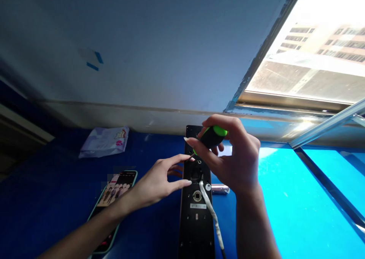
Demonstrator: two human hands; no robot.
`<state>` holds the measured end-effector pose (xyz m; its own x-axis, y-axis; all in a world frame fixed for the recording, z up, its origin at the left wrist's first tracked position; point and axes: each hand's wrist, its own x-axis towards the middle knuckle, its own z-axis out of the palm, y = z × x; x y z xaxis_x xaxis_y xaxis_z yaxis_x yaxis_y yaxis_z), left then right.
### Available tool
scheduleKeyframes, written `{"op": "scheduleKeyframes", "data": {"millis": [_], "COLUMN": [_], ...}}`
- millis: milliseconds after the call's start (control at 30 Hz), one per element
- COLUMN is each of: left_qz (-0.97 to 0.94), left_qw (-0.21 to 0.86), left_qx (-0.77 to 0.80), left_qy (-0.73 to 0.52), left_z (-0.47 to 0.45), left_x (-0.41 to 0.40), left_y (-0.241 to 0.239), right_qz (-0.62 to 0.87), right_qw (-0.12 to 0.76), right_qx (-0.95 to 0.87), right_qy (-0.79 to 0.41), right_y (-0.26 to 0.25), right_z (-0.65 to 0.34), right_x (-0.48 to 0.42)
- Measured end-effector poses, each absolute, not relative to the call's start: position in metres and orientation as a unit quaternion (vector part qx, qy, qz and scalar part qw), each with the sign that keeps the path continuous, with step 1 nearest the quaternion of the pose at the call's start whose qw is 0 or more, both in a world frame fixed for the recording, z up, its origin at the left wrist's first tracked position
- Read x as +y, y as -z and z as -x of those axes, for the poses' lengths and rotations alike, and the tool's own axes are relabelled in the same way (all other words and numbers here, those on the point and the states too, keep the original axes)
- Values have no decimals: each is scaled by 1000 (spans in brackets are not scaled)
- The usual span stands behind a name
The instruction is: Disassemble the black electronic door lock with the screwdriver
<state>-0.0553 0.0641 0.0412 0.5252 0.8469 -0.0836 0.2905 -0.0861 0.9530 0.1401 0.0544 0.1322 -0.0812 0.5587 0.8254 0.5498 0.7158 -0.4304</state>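
A long black lock panel (196, 228) lies on the blue surface, its far end toward the wall. On it are a round fitting with a square hole and a white-wrapped cable (209, 206) leading off toward me. My right hand (232, 156) is closed around a black and green screwdriver (212, 137), tilted with its shaft down to the left. The shaft's tip is by my left index fingertip; I cannot make out a screw there. My left hand (159, 179) has its fingers apart, index finger and thumb touching the panel's left side.
A phone (110, 206) in a light green case, its screen lit, lies on the left under my forearm. Farther back sits a white and purple packet (104, 142). A shiny cylindrical item (221, 188) lies right of the panel. A wall and a bright window stand behind.
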Motion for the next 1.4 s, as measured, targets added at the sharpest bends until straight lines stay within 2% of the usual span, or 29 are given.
{"op": "scheduleKeyframes", "data": {"millis": [300,467,733,1000,1067,1400], "left_qz": [-669,-705,-706,-716,-711,-709], "left_qw": [552,524,536,522,519,529], "left_qx": [419,406,386,389,394,390], "left_qy": [-269,-252,-256,-252,-264,-254], "left_z": [53,51,50,50,50,49], "left_x": [51,41,41,43,44,39], "left_y": [-34,-32,-27,-28,-27,-31], "right_qz": [434,483,398,382,391,453], "right_qw": [540,565,542,445,435,499], "right_qx": [-695,-638,-732,-810,-811,-726], "right_qy": [194,200,109,-7,7,139], "right_y": [-135,-137,-142,-149,-151,-146], "right_z": [-114,-110,-113,-120,-121,-118], "right_x": [44,40,33,22,20,26]}}
